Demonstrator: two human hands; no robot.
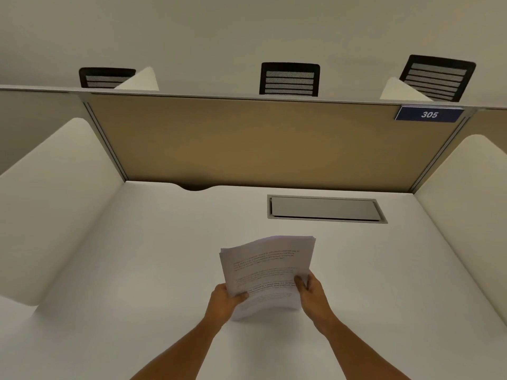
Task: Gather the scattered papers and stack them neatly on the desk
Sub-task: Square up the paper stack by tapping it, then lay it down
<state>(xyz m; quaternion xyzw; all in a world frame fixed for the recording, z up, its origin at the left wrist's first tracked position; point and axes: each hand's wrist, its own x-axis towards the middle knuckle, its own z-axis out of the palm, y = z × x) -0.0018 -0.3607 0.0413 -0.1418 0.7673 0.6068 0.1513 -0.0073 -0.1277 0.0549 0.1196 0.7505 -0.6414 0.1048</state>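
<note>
Two hands on one stack of papers point(267, 275): left hand point(223, 300) closed on its lower left edge, thumb on top, right hand point(312, 293) closed on the lower right edge. Papers sit between them, above the white worktop point(153, 256), long axis pointing away, tilted slightly right. Printed lines too blurred to read. Blue sign point(429, 114) reads "305".

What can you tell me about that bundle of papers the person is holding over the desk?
The stack of papers is a thick sheaf of white sheets with lines of dark print on the top page, too blurred to read. It is held upright, bowing slightly, its upper corners a little fanned. The left hand holds its left edge and the right hand its right, thumbs on the front. Its lower edge looks close to the white desk; contact is unclear.
</note>
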